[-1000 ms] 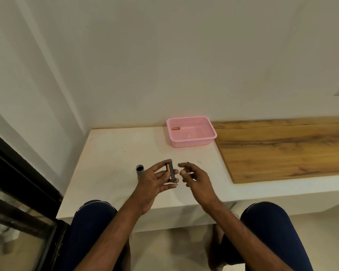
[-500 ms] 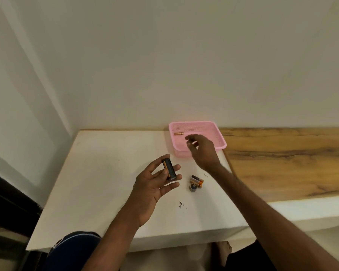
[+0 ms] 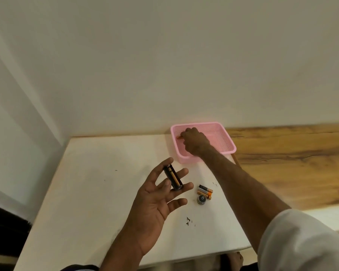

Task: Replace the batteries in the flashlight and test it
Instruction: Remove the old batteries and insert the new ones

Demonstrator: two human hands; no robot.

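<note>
My left grip (image 3: 157, 198) sits palm up, fingers spread, thumb pinning a black cylindrical battery holder (image 3: 173, 178) against them. My right arm (image 3: 243, 184) stretches forward, my right grip (image 3: 194, 142) knuckles up, fingertips curled down, hidden.

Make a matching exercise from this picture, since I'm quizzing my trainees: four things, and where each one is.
1 battery holder
2 right hand
3 loose batteries
4 pink basket

A beside the round cap on the white table
B against the wall
C reaching into the basket
D held in the left hand

Pairs: 1-D, 2-C, 3-A, 4-B
</note>
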